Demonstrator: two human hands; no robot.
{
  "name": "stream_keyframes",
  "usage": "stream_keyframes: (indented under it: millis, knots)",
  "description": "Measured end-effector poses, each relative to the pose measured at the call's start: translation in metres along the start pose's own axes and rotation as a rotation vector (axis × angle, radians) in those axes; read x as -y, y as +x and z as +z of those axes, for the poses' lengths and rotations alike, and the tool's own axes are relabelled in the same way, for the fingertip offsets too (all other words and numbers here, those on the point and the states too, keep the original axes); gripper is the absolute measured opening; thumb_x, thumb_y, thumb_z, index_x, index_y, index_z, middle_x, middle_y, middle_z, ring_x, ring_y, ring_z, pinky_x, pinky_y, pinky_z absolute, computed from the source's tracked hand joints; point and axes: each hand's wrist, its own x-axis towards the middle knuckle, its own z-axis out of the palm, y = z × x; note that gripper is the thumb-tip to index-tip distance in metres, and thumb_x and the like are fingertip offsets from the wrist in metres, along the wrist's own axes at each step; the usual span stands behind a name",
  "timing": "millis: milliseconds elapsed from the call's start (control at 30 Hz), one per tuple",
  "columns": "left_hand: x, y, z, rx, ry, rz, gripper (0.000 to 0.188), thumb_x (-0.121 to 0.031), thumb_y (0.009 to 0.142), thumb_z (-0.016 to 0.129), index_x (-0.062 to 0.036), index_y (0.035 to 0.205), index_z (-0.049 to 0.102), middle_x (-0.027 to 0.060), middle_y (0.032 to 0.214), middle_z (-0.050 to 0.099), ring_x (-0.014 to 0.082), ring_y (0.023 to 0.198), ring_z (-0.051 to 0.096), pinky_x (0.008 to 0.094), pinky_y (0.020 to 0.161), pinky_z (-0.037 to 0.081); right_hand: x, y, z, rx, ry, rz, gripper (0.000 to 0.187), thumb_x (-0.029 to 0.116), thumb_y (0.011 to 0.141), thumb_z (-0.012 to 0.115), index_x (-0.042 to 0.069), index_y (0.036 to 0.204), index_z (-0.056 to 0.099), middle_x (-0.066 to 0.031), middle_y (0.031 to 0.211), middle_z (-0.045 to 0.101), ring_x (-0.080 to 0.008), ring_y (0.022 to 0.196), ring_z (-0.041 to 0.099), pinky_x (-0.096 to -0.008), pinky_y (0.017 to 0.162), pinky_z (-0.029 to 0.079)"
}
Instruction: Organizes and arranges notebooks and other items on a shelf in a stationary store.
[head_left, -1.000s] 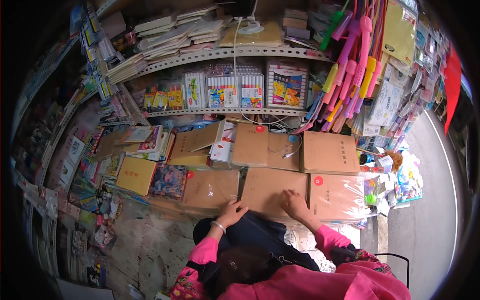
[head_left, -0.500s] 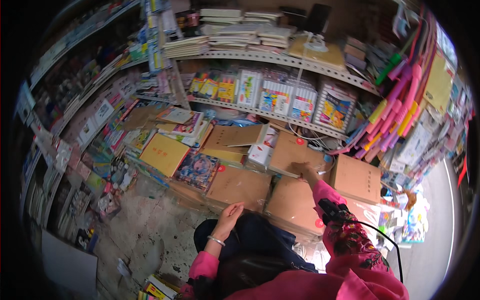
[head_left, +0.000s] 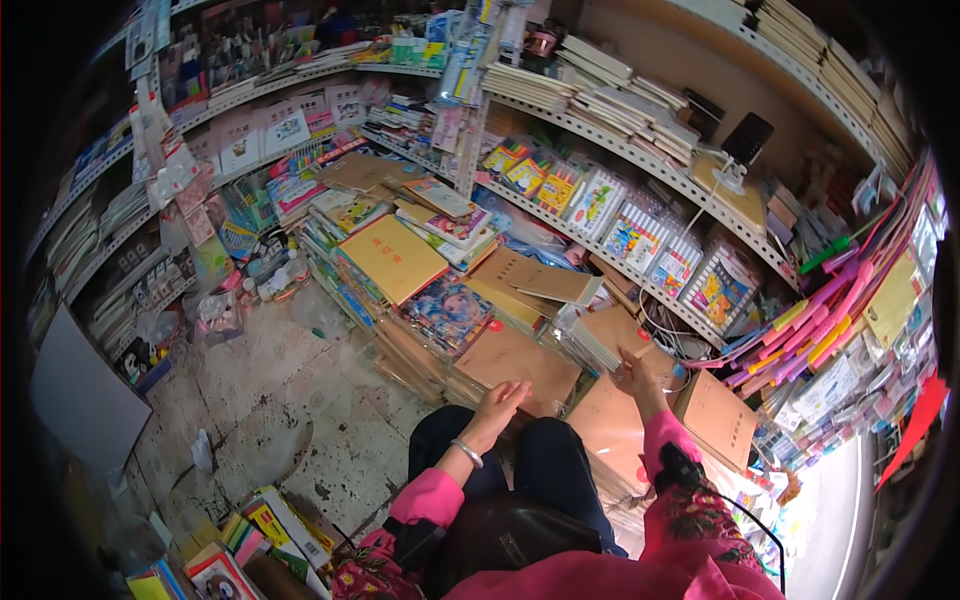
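Note:
My left hand (head_left: 497, 408), with a silver bracelet at its wrist, hovers over my lap. Its fingers reach loosely forward, holding nothing, close to a plastic-wrapped pack of brown notebooks (head_left: 515, 366). At the front corner of another brown-covered notebook pack (head_left: 627, 330), my right hand (head_left: 640, 384) has its fingers curled against the edge; the fingertips are partly hidden. That pack's pale page edges show on its left side. Below my right hand lies a large wrapped brown stack (head_left: 605, 415), with a further brown notebook stack (head_left: 718, 418) to the right.
A yellow notebook (head_left: 392, 258) and a picture-covered book (head_left: 448, 312) lie to the left among piled books. Behind them runs a perforated metal shelf (head_left: 640, 262) with marker sets. Colourful tubes (head_left: 825, 310) hang at right. Books fill a box (head_left: 265, 545) at lower left.
My view has swung, shifting the scene. My right hand has drawn back from the notebook pack's top to its front edge. My left hand's fingers have stretched further forward.

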Motion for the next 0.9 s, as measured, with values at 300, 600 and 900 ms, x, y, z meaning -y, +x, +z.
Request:
stream_keyframes:
  millis: [300,600,900]
  knots:
    - [-0.019,-0.026,-0.032,-0.087,-0.569,-0.206,0.061,-0.054,0.088,0.05,-0.0058,0.125,0.042,0.0109,0.111,0.056,0.02,0.107,0.053,0.0335,0.089,0.042,-0.081,-0.164,0.102,0.124,-0.466,-0.194,0.037,0.027,0.084,0.066,0.003,0.11,0.057,-0.0056,0.087,0.059,-0.0185,0.077,0.056,-0.0271,0.067,0.044]
    - [-0.028,-0.033,-0.039,-0.18,-0.721,0.074,0.045,-0.006,0.079,0.067,-0.0033,0.119,0.046,0.0076,0.11,0.056,0.0185,0.101,0.056,0.0319,0.085,0.047,-0.029,-0.113,0.162,0.348,-0.883,-0.154,0.051,0.033,0.081,0.069,-0.005,0.111,0.052,-0.012,0.098,0.062,-0.0189,0.081,0.062,-0.028,0.07,0.05]
    - [-0.038,-0.025,-0.048,-0.377,-0.569,0.072,0.047,-0.004,0.079,0.066,-0.002,0.12,0.045,0.0082,0.11,0.057,0.02,0.101,0.057,0.0323,0.085,0.047,0.049,0.128,0.112,-0.554,-0.964,-0.474,0.032,0.029,0.07,0.072,-0.001,0.081,0.066,-0.0102,0.068,0.06,-0.016,0.06,0.057,-0.0303,0.053,0.044]
